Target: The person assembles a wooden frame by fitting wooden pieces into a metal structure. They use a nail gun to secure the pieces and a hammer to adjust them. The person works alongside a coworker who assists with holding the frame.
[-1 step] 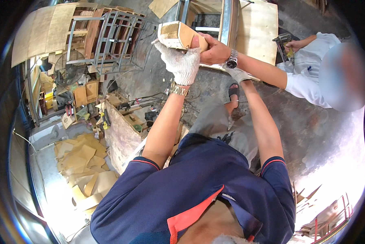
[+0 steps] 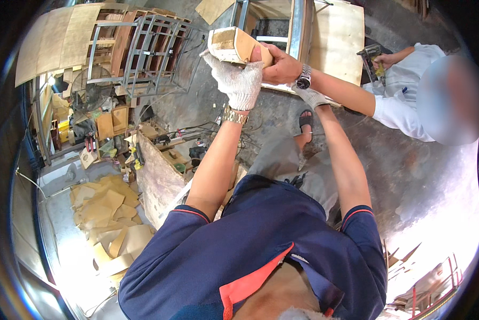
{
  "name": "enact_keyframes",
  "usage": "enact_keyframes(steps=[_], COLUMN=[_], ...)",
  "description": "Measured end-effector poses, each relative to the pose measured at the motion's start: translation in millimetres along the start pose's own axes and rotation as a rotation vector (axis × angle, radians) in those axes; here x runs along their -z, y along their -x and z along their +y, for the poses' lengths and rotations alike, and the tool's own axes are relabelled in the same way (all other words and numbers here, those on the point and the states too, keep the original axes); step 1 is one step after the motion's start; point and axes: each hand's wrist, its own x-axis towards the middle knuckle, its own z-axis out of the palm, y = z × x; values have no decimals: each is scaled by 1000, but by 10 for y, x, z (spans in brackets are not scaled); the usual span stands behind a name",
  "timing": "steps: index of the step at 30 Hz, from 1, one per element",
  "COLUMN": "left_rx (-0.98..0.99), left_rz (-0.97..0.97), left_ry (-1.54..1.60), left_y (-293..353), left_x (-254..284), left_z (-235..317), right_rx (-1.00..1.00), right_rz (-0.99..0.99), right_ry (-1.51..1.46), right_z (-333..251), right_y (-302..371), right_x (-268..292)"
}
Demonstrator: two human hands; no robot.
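Note:
A pale wooden piece [image 2: 244, 47] with a rounded side and a browner patch on its end is raised at the top middle. My left hand [image 2: 236, 82], in a white knit glove, grips it from below. Another person's hand [image 2: 283, 68], wearing a wristwatch, rests on the right end of the same piece. My right hand [image 2: 312, 97], gloved too, lies lower, partly behind that person's wrist, by the edge of a plywood-topped frame; its fingers are hidden. The other person's second hand [image 2: 389, 57] holds a tool like a nail gun or stapler [image 2: 372, 60].
Metal frames [image 2: 154, 53] and plywood sheets [image 2: 58, 40] stand at the upper left. A plywood board [image 2: 338, 42] lies beyond my right hand. Cables [image 2: 212, 130] and a cluttered wooden box [image 2: 159, 170] are left of my legs. Brown offcuts [image 2: 109, 202] pile up at the lower left.

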Motion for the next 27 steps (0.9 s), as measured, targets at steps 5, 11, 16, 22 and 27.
enact_keyframes(steps=[5,11,16,22,27], left_rx=[-40,7,-59,26,21], left_rz=[-4,16,67,22,47], left_ry=[-104,-22,-50,-51,-121], left_y=[-97,-116,-128,-130,-129], left_x=[-60,-126,-143,-130,-140], left_z=[-5,-39,-61,-40,-27], right_rx=[-355,-266,-836,-1263,-905], right_rz=[5,543,337,119,-406], right_ry=[-136,-317,-282,-197,69], right_z=[184,160,440,455,542], right_y=[548,1859,3457,5521,6323], right_x=[-236,-661,-1260,-2300,-3016])
